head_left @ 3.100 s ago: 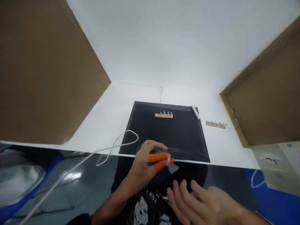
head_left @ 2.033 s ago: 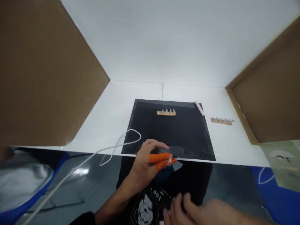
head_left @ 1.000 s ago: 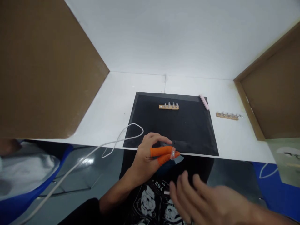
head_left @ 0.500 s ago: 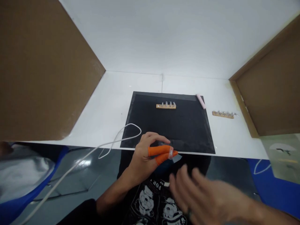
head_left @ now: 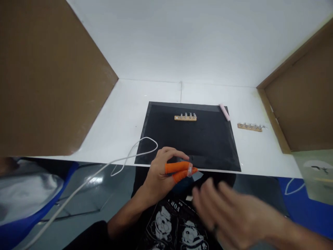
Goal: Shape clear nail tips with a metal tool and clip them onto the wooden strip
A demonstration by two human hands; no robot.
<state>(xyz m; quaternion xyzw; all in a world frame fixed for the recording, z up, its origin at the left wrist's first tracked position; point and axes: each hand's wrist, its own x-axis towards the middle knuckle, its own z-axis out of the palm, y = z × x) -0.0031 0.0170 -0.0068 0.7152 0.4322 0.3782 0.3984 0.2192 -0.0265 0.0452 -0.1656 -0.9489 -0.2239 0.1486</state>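
My left hand [head_left: 161, 170], with orange finger cots on the thumb and index finger, is closed in a pinch at the front edge of the table. Between the covered fingertips is a small clear plastic tube [head_left: 190, 170]. To its lower right, my right hand [head_left: 231, 211] is smeared by motion, a dark ring on one finger. A small pale piece [head_left: 189, 198] shows beside its fingertips; whether it is held cannot be made out. Further back on the black mat [head_left: 166, 135] lies a small wooden strip [head_left: 185, 118] with several clear upright pieces on it.
Right of the mat lies a second wooden strip [head_left: 249, 127] with several small metallic and clear pieces. A pale pink bar [head_left: 224, 112] rests over the mat's right edge. A white cable [head_left: 117, 159] loops onto the mat's left side. Brown panels [head_left: 52, 80] flank the white table.
My right hand has moved slightly up and to the right, with the pale piece shifting the same way. My left hand holds the clear tube almost still.
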